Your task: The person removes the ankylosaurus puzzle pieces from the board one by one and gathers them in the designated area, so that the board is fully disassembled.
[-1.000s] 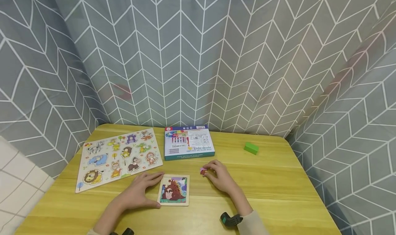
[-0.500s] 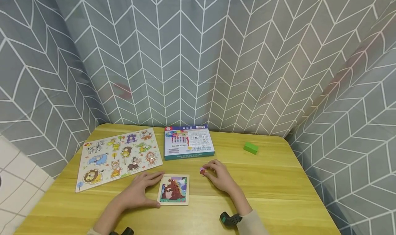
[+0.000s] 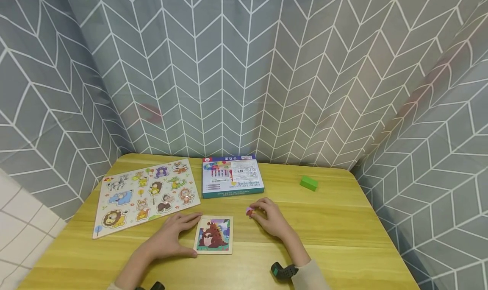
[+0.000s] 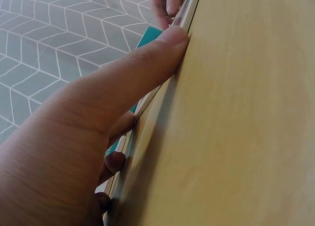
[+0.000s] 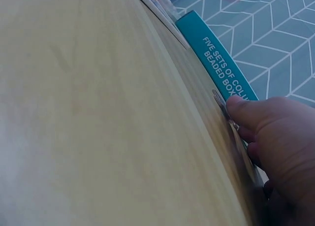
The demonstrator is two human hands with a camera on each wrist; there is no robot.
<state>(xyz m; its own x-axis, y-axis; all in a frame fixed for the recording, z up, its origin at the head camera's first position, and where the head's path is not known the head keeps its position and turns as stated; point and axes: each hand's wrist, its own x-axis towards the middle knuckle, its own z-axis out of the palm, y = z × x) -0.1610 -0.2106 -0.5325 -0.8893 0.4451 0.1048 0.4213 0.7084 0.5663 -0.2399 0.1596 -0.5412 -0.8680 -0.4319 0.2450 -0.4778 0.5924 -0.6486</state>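
A small square jigsaw puzzle (image 3: 219, 235) in a pale wooden frame lies on the table, showing a dark red spiky dinosaur; a bare wood-coloured patch shows at its upper left. My left hand (image 3: 169, 237) holds the frame's left side, thumb at the near corner and index finger at the far one. In the left wrist view the left thumb (image 4: 172, 36) lies along the frame's edge. To the right of the puzzle, my right hand (image 3: 270, 217) pinches a small purple and red puzzle piece (image 3: 250, 212) between thumb and fingers, low over the table.
An animal peg puzzle board (image 3: 131, 203) lies at the left, its corner close to my left hand. Behind the hands sits a flat box (image 3: 232, 177) with a teal edge. A green block (image 3: 309, 183) rests at the back right. A patterned curtain (image 3: 244, 69) hangs behind the table.
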